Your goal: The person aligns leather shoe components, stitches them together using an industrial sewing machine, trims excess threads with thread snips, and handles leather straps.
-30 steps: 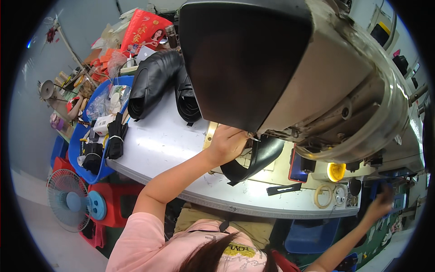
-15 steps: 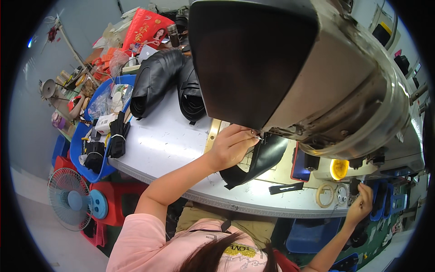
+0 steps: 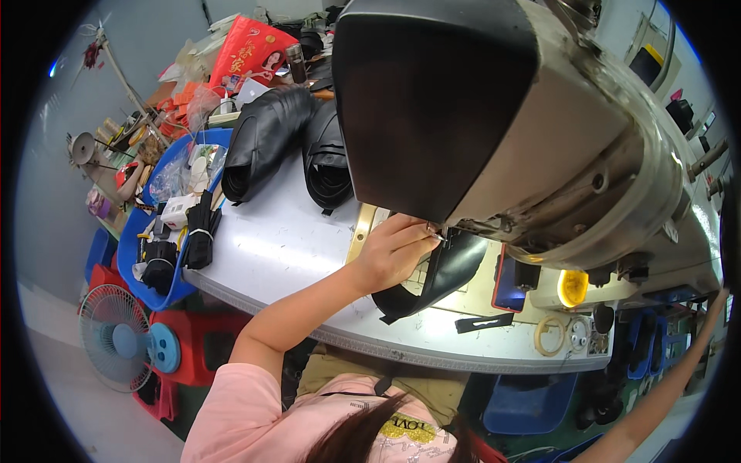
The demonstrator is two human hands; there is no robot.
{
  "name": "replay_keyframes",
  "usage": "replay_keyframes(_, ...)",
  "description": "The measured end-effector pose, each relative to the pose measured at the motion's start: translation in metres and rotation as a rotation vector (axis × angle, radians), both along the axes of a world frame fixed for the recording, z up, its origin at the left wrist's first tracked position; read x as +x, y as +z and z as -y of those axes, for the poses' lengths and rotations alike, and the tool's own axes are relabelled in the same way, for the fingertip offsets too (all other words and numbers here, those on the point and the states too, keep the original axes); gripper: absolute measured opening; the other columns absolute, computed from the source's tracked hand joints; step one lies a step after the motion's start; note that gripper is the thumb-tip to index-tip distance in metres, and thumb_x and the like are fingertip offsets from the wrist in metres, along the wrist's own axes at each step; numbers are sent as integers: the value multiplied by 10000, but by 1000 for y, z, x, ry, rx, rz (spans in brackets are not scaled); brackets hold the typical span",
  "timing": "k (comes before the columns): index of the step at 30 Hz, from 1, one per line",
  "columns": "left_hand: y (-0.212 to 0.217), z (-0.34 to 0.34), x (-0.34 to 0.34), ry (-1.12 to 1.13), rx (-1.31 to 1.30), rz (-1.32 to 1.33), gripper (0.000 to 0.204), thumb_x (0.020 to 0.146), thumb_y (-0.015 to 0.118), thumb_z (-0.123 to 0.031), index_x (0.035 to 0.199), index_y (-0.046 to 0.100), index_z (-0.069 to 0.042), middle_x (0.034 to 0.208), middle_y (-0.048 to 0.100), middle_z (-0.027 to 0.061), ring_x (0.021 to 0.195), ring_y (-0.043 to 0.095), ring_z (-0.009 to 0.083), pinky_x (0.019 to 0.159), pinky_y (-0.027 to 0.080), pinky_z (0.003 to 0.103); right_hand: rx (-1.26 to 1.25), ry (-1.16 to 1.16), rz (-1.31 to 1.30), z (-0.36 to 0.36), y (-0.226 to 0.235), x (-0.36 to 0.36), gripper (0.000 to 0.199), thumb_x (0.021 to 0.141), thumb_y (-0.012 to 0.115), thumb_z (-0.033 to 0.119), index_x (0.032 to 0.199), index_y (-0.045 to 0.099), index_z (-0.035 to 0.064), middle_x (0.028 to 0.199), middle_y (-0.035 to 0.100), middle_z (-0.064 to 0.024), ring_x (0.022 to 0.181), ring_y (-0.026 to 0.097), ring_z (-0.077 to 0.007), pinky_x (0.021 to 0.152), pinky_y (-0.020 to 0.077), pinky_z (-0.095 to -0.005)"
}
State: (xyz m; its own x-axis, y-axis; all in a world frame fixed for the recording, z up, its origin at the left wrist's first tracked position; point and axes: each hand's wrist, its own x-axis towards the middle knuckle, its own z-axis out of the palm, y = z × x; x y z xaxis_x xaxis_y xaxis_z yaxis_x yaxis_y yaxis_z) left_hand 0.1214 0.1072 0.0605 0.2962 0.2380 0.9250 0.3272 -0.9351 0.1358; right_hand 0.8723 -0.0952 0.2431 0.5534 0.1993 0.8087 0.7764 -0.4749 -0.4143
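My left hand [image 3: 395,251] is closed in a pinch beside the needle area of a large sewing machine [image 3: 563,170]. Its fingertips meet near a small shiny metal part, and the machine head partly hides what they hold. Under the head lies a curved black leather shoe upper [image 3: 451,274], close to my left fingers. My right arm [image 3: 664,393] stretches far to the right, along the machine's right end. Only a sliver of my right hand [image 3: 724,301] shows at the dark rim, its fingers hidden. A flat black strip [image 3: 484,322] with a slot lies right of the upper.
Black leather uppers [image 3: 270,131] stand at the back left. A blue basket [image 3: 135,231] of bundled black pieces sits by the table's left end, above a fan [image 3: 120,339]. Further right are a yellow cup-like part [image 3: 573,288], a tan ring [image 3: 549,336] and a dark round knob [image 3: 603,318].
My right hand has left the dark round knob by the table's right end and moved up and right to the picture's rim. My left hand stays almost in place.
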Motion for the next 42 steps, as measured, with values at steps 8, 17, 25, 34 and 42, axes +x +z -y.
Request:
replay_keyframes(8,1,1,-4,28,29,-69,140,622,664,29,752,611,24,793,591,95,740,576,240,625,484,300,19,-1,-81,-7,8,12,383,846,519,308,1044,558,-18,844,615,-135,708,587,-196,639,449,-311)
replay_keyframes(17,6,1,-10,3,48,-91,103,643,667,21,733,615,22,834,601,104,792,579,251,646,484,312,264,99,-57,-33,-39,-53,389,859,500,301,1062,551,-27,909,616,-141,748,593,-176,659,459,-301)
replay_keyframes(25,-6,-6,-7,-19,8,-55,109,630,665,35,723,608,24,809,593,99,775,582,245,635,496,300,62,67,-96,-54,-210,-125,297,872,460,237,989,624,19,948,630,-132,839,598,-199,671,454,-308)
replay_keyframes(34,-8,-11,-1,-86,-91,22,112,604,641,68,697,587,35,740,565,93,736,571,246,592,484,297,421,167,6,-28,-118,-310,260,872,427,150,913,650,23,773,610,-68,530,417,-111,510,338,-237)
replay_keyframes(42,-3,-7,0,-5,-37,35,141,580,636,64,704,584,23,753,563,91,719,555,235,587,466,300,158,837,65,-50,-187,-463,109,809,524,43,728,583,1,627,540,-65,538,497,-144,505,398,-252)
